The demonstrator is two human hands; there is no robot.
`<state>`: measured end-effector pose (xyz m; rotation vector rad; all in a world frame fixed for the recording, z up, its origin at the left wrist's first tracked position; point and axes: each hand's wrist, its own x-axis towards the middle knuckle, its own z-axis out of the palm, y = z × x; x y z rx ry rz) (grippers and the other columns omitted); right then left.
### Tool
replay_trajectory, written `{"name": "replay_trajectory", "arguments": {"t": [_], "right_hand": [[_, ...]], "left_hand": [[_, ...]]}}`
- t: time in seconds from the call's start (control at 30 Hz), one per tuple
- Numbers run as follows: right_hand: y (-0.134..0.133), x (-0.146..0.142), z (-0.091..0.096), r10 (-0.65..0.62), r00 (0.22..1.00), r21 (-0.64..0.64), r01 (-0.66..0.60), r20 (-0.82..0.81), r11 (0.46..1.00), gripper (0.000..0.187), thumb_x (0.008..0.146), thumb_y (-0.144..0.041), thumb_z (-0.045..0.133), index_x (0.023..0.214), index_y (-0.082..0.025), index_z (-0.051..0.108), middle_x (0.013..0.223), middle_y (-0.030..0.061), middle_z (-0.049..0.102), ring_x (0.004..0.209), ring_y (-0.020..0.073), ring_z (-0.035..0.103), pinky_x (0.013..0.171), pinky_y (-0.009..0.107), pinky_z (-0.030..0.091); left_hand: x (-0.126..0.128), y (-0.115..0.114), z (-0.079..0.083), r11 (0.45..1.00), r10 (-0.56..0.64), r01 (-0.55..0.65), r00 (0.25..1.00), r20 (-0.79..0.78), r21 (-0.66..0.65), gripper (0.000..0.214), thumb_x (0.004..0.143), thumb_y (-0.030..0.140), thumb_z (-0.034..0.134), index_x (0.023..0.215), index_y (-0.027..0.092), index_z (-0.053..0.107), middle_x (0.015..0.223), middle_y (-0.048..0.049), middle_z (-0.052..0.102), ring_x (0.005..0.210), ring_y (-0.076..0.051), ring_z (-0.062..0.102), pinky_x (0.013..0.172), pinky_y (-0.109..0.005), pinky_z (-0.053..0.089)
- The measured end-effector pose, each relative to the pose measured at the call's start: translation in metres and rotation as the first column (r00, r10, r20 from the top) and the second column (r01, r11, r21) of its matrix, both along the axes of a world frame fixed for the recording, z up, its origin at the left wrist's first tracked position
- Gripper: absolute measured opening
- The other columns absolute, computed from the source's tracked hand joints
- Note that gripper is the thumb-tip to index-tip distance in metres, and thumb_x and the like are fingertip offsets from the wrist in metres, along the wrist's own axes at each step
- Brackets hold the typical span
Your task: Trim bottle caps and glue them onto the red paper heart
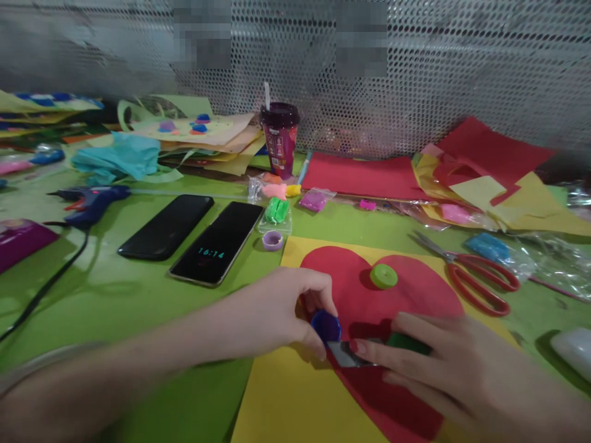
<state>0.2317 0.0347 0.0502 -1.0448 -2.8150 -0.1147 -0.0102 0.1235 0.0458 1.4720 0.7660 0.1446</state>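
A blue bottle cap is pinched between the thumb and fingers of my left hand. My right hand is closed on a box cutter with a wide blade; part of a dark green handle shows under the fingers. The blade's tip touches or nearly touches the lower edge of the cap. Both hands are over a red paper heart, which lies on a yellow sheet. A light green bottle cap rests near the top of the heart.
Red-handled scissors lie at the right. Two phones, a purple ring-shaped cap and a glue gun are on the left. Behind stand a lidded cup, red paper, packets of clay and stacked paper, before a perforated metal panel.
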Motion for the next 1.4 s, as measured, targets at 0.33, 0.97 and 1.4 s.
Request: {"name": "replay_trajectory", "arguments": {"t": [0.33,0.97,1.4], "right_hand": [[-0.002,-0.009,-0.006,0.036,0.999,0.173,-0.039,0.019,0.984,0.041,0.099,-0.012,0.027,0.132,-0.023,0.048,0.072,0.0005,0.049,0.051,0.0149,0.042,0.047,0.028,0.028],[-0.001,-0.009,-0.010,0.023,0.998,0.230,-0.036,0.061,0.973,0.042,0.100,-0.013,0.024,0.135,-0.023,0.045,0.070,-0.0002,0.049,0.049,0.0146,0.042,0.046,0.028,0.028],[-0.001,-0.010,-0.010,0.011,0.997,0.244,-0.028,0.074,0.969,0.045,0.098,-0.009,0.023,0.137,-0.022,0.042,0.071,0.0002,0.050,0.049,0.0151,0.044,0.046,0.028,0.029]], "left_hand": [[-0.003,0.008,0.001,0.974,-0.114,0.111,0.993,0.006,0.197,0.022,0.064,0.003,0.067,0.073,0.017,0.053,0.072,0.0063,0.059,0.066,-0.008,0.055,0.057,-0.017,0.040],[-0.002,0.010,0.001,0.944,-0.148,0.156,0.988,-0.049,0.290,0.020,0.065,0.004,0.062,0.072,0.018,0.051,0.075,0.0050,0.061,0.068,-0.010,0.057,0.061,-0.020,0.042],[-0.001,0.010,0.003,0.930,-0.163,0.173,0.985,-0.057,0.323,0.017,0.066,0.007,0.062,0.071,0.018,0.050,0.076,0.0034,0.061,0.069,-0.011,0.056,0.061,-0.021,0.042]]}}
